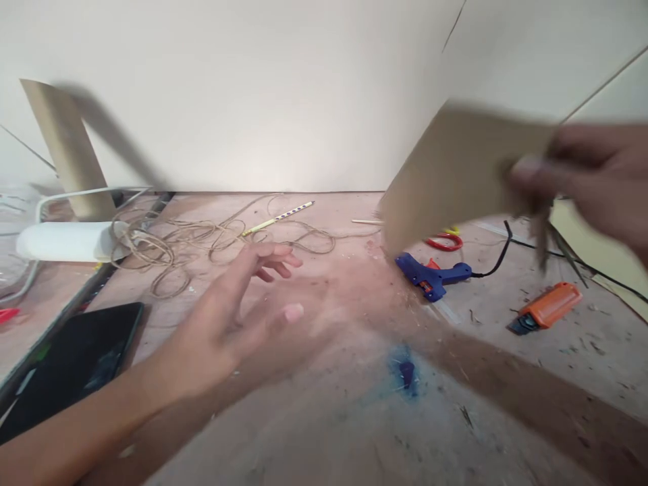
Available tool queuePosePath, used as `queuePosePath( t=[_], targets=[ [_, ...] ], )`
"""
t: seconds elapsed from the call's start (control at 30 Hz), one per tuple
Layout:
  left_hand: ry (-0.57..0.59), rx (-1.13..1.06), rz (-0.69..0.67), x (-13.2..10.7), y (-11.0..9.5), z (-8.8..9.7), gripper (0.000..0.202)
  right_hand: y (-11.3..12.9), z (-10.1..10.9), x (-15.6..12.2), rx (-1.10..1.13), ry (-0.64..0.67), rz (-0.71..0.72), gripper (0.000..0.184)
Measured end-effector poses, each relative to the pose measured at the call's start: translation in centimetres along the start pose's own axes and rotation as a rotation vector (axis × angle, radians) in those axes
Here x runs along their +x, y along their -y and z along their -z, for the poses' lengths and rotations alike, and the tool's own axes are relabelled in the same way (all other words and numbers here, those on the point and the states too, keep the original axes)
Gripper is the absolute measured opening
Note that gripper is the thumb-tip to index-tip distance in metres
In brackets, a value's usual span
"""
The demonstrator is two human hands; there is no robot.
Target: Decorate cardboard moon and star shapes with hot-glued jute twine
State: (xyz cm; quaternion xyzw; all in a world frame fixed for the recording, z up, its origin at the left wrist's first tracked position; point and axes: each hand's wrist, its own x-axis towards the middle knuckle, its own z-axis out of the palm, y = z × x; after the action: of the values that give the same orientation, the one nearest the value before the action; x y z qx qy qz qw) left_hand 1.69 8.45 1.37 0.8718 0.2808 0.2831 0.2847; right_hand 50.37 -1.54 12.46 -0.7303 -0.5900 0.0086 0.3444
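Note:
At the right, my right hand is closed on a piece of brown cardboard, raised above the work surface and blurred by motion. Something thin and brownish hangs below the fingers, too smeared to name. My left hand hovers over the middle left with fingers apart and nothing in them. Under the cardboard's lower corner lies a blue hot glue gun, its black cord running right. Beyond the left fingers are a patterned pencil and loose loops of twine.
An orange-handled cutter lies at the right. Red-handled scissors sit partly behind the cardboard. At the left are a dark phone, a white roll and a leaning brown cardboard strip. A blue stain marks the surface.

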Motion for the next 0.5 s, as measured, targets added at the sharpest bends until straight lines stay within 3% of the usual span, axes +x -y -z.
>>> queuePosePath(
  t=[0.1,0.17,0.23,0.3,0.4,0.5],
  targets=[
    [0.127,-0.358,0.156,-1.0,-2.7,-0.7,0.064,5.2,-5.8,-5.9,0.128,0.403,0.213,0.070],
    [0.221,-0.480,0.323,-1.0,-4.0,-1.1,0.050,7.2,-9.5,-9.0,0.172,0.472,0.251,0.062],
    [0.266,-0.483,0.415,-0.5,-4.4,-1.3,0.035,7.7,-12.2,-10.8,0.177,0.463,0.261,0.041],
    [0.234,-0.462,0.437,0.2,-3.7,-1.2,0.025,7.5,-13.9,-11.6,0.184,0.443,0.278,0.028],
    [0.171,-0.424,0.447,1.1,-2.0,-0.7,0.020,6.8,-15.0,-12.1,0.211,0.409,0.317,0.029],
    [0.180,-0.406,0.448,1.6,-1.0,-0.1,0.022,6.5,-15.5,-12.7,0.235,0.355,0.356,0.025]
  ],
)
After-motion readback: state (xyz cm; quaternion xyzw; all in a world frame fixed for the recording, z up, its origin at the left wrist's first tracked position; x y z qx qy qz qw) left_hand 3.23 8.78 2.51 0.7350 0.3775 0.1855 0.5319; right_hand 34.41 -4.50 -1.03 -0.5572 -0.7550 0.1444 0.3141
